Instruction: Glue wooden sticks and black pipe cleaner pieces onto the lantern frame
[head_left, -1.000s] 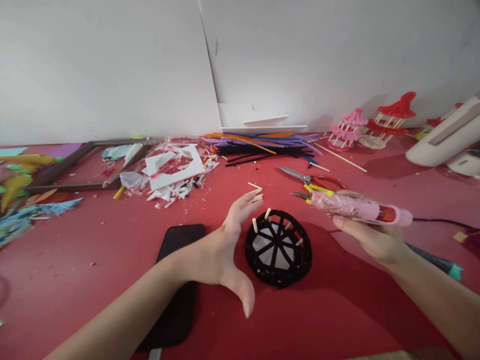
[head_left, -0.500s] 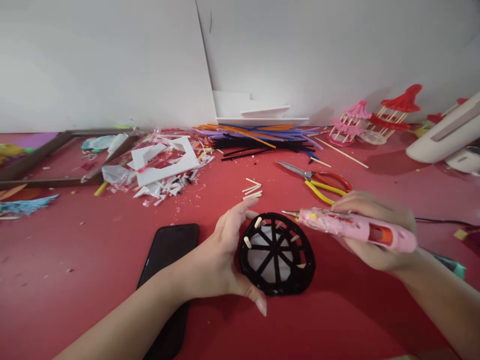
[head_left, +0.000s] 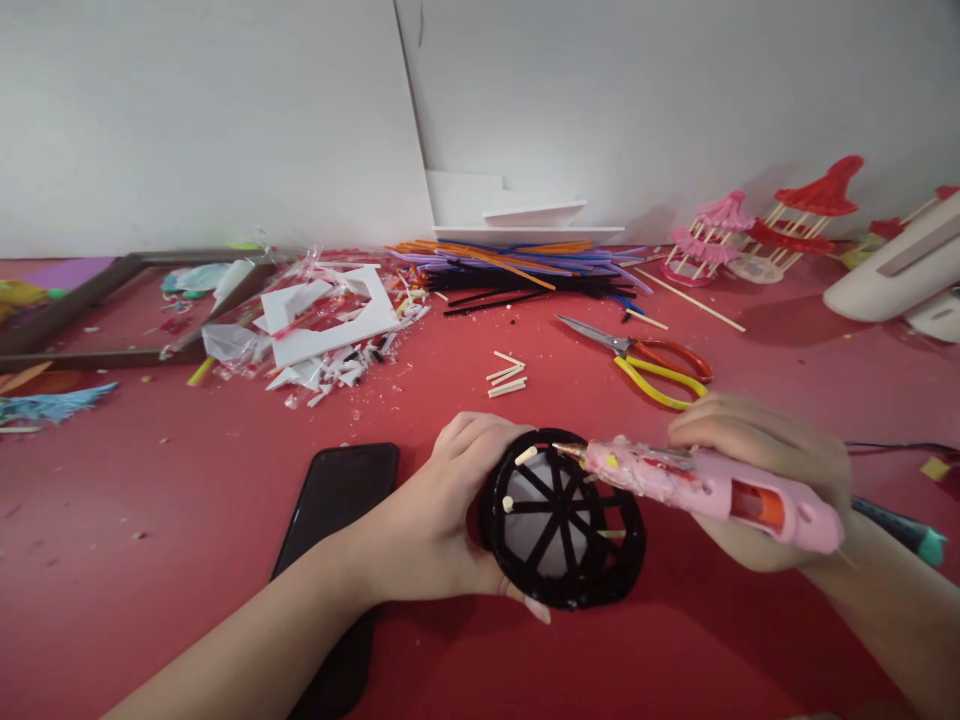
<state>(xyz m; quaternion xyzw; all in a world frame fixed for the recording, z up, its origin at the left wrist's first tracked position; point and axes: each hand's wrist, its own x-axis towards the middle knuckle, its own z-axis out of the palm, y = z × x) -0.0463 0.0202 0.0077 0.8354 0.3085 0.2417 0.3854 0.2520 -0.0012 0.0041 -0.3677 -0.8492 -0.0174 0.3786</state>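
My left hand (head_left: pixel 442 520) is wrapped round the left side of a round black spoked frame (head_left: pixel 561 508), tilted on the red table. Two short wooden sticks (head_left: pixel 526 456) stand up from the frame's left side, and a pale disc (head_left: pixel 531 540) shows through the spokes. In my right hand (head_left: pixel 765 450) is a pink hot glue gun (head_left: pixel 720 488), its metal nozzle over the far rim of the frame; whether it touches is unclear. Several short wooden sticks (head_left: pixel 507 374) lie beyond the frame.
Red-and-yellow-handled pliers (head_left: pixel 637 360) lie past my right hand. A black phone (head_left: pixel 337 500) is by my left forearm. Behind are coloured pipe cleaners (head_left: pixel 517 268), foam scraps (head_left: pixel 330 330) and small pagoda models (head_left: pixel 705 238). A cable (head_left: pixel 900 444) runs off right.
The glue gun's nozzle has moved left and down, from beside the frame to over its far rim. My left hand has tilted the frame and shifted it slightly right.
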